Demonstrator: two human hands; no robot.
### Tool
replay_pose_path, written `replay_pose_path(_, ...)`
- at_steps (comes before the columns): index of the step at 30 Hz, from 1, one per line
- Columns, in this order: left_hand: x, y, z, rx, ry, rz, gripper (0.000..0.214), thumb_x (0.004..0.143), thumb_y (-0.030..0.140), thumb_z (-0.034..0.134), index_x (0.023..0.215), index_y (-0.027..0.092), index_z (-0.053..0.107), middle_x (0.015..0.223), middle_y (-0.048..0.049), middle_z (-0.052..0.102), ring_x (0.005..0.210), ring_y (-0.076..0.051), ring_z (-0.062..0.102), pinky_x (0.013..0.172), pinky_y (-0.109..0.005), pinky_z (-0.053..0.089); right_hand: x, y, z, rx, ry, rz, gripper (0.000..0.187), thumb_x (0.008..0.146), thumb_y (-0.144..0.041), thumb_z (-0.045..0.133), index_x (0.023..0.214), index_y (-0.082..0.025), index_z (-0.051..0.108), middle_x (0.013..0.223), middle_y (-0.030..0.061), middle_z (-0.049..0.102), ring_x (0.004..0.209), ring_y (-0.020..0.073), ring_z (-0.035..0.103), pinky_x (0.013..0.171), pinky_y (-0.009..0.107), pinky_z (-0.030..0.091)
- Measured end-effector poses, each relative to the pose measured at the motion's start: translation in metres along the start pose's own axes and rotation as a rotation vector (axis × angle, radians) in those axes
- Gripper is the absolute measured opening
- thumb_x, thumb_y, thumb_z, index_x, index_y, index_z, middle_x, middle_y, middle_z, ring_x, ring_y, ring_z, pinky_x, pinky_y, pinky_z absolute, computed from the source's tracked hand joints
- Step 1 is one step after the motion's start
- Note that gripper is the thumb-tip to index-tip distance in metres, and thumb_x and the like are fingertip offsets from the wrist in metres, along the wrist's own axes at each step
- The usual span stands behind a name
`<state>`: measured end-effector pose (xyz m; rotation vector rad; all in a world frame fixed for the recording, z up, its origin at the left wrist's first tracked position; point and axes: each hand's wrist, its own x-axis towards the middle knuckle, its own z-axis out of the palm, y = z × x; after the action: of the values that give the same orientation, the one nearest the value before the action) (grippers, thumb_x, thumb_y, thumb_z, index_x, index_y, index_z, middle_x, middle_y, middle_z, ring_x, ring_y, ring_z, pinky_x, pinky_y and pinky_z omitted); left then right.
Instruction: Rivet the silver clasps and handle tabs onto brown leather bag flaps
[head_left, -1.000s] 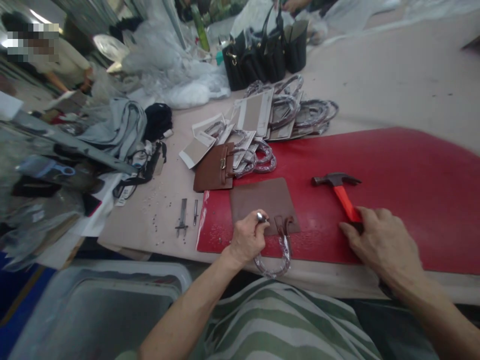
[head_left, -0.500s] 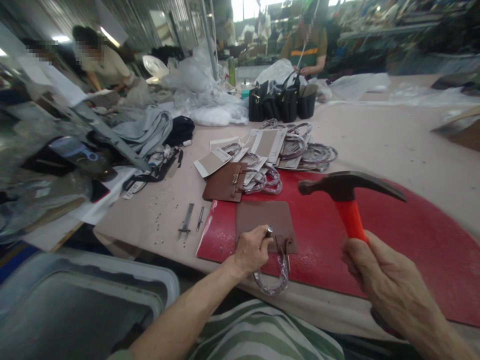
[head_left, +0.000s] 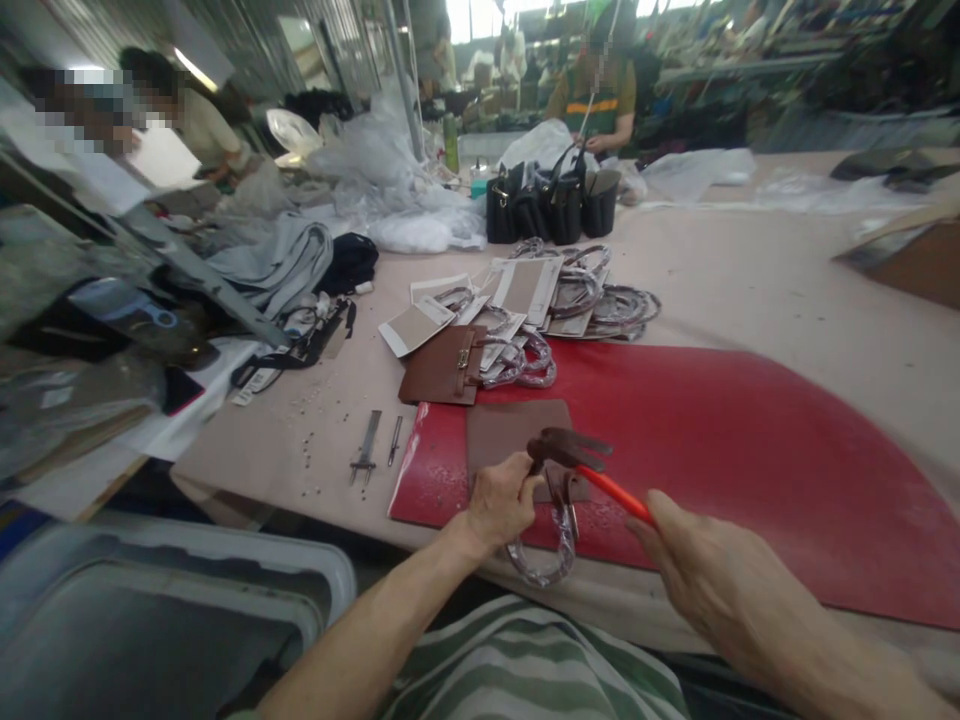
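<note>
My left hand is closed around an upright metal punch, whose top is hidden under the hammer head. It rests over a flat brown leather bag panel with a plastic-wrapped handle hanging toward the front edge. In my right hand is a claw hammer with an orange shaft; its face is at the top of the punch. The panel lies on a red board. Just behind it is another brown panel with a metal clasp.
Behind lies a pile of panels with wrapped handles, then black handbags. At left are a metal caliper-like tool, a thin rod tool and scattered small bits. A grey plastic bin stands below the table edge. Other people work farther back.
My right hand has swung the hammer down and to the left, from raised above the red board onto the punch. My left hand stays in place on the panel.
</note>
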<state>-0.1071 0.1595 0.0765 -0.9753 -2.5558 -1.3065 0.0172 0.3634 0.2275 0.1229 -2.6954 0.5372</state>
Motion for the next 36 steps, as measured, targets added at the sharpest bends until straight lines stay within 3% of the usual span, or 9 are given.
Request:
replay_pose_path(7, 0.0, 0.001, -0.002, -0.019, 0.051, 0.063, 0.015, 0.091, 0.013, 0.053, 0.103, 0.02, 0.059, 0.091, -0.0069, 0.071, 0.085, -0.022, 0.072, 0.076, -0.031, 0.058, 0.007, 0.048, 0.021, 0.345, -0.377, 0.553, 0.052, 0.095, -0.067, 0.031, 0.066, -0.025, 0.043, 0.051, -0.002, 0.044, 0.042, 0.0136, 0.039, 0.044, 0.027, 0.031)
replay_pose_path(9, 0.001, 0.0, -0.003, -0.031, 0.054, 0.072, 0.014, 0.091, 0.013, 0.054, 0.103, 0.02, 0.058, 0.091, -0.0069, 0.072, 0.085, -0.022, 0.072, 0.076, -0.031, 0.059, 0.005, 0.07, 0.035, 0.264, -0.401, 0.633, 0.05, 0.096, -0.06, 0.026, 0.065, -0.025, 0.042, 0.052, -0.0004, 0.044, 0.043, 0.0148, 0.041, 0.045, 0.028, 0.035)
replay_pose_path(13, 0.001, -0.001, -0.007, -0.056, 0.034, 0.072, 0.012, 0.093, 0.015, 0.055, 0.103, 0.02, 0.059, 0.093, -0.007, 0.072, 0.088, -0.021, 0.072, 0.08, -0.031, 0.059, 0.006, 0.09, 0.064, -0.14, -0.228, 0.46, 0.035, 0.095, -0.045, 0.037, 0.087, -0.018, 0.059, 0.09, 0.0164, 0.064, 0.08, 0.0282, 0.062, 0.071, 0.042, 0.049)
replay_pose_path(16, 0.0, 0.001, -0.009, -0.076, 0.015, 0.061, 0.011, 0.093, 0.015, 0.055, 0.102, 0.02, 0.06, 0.094, -0.0072, 0.072, 0.088, -0.02, 0.071, 0.082, -0.03, 0.058, 0.011, 0.074, 0.089, -0.111, -0.056, 0.177, 0.042, 0.098, -0.043, 0.042, 0.119, -0.012, 0.061, 0.126, 0.0229, 0.059, 0.113, 0.0346, 0.056, 0.094, 0.051, 0.047)
replay_pose_path(20, 0.002, 0.005, -0.009, -0.143, -0.007, -0.016, 0.009, 0.093, 0.018, 0.055, 0.097, 0.019, 0.063, 0.093, -0.0073, 0.073, 0.09, -0.02, 0.071, 0.084, -0.031, 0.058, 0.013, 0.041, 0.129, 0.015, -0.13, -0.036, 0.047, 0.095, -0.037, 0.053, 0.133, -0.01, 0.057, 0.141, 0.0203, 0.053, 0.129, 0.0354, 0.048, 0.108, 0.053, 0.042)
replay_pose_path(23, 0.009, 0.005, -0.013, -0.389, 0.118, -0.251, 0.011, 0.094, 0.026, 0.055, 0.097, 0.018, 0.061, 0.088, -0.0058, 0.073, 0.081, -0.018, 0.072, 0.08, -0.031, 0.061, 0.008, 0.03, 0.148, -0.047, -0.183, -0.031, 0.052, 0.093, -0.033, 0.055, 0.14, -0.011, 0.055, 0.149, 0.0189, 0.049, 0.137, 0.0387, 0.04, 0.113, 0.059, 0.034)
replay_pose_path(28, 0.018, -0.02, -0.058, -0.639, 0.399, -0.562, 0.03, 0.088, 0.042, 0.065, 0.102, 0.016, 0.059, 0.087, -0.0034, 0.072, 0.076, -0.017, 0.073, 0.075, -0.032, 0.062, 0.005, 0.033, 0.149, -0.034, -0.2, -0.025, 0.052, 0.093, -0.036, 0.055, 0.14, -0.013, 0.056, 0.15, 0.0168, 0.048, 0.139, 0.0376, 0.039, 0.115, 0.057, 0.031)
replay_pose_path(32, 0.008, -0.055, -0.116, -0.189, 0.364, -0.69, 0.032, 0.085, 0.04, 0.062, 0.105, 0.015, 0.064, 0.084, -0.0039, 0.072, 0.071, -0.018, 0.07, 0.07, -0.029, 0.06, 0.006, 0.033, 0.147, -0.027, -0.201, -0.008, 0.052, 0.094, -0.036, 0.053, 0.141, -0.013, 0.055, 0.15, 0.0165, 0.048, 0.139, 0.0368, 0.038, 0.116, 0.057, 0.031)
replay_pose_path(36, -0.003, -0.085, -0.163, 0.492, 0.127, -0.793, 0.028, 0.089, 0.032, 0.052, 0.103, 0.016, 0.07, 0.094, -0.0119, 0.076, 0.093, -0.029, 0.072, 0.08, -0.034, 0.056, 0.006, 0.033, 0.149, -0.035, -0.191, -0.01, 0.051, 0.095, -0.036, 0.053, 0.141, -0.013, 0.055, 0.15, 0.0167, 0.048, 0.139, 0.0368, 0.038, 0.115, 0.057, 0.032)
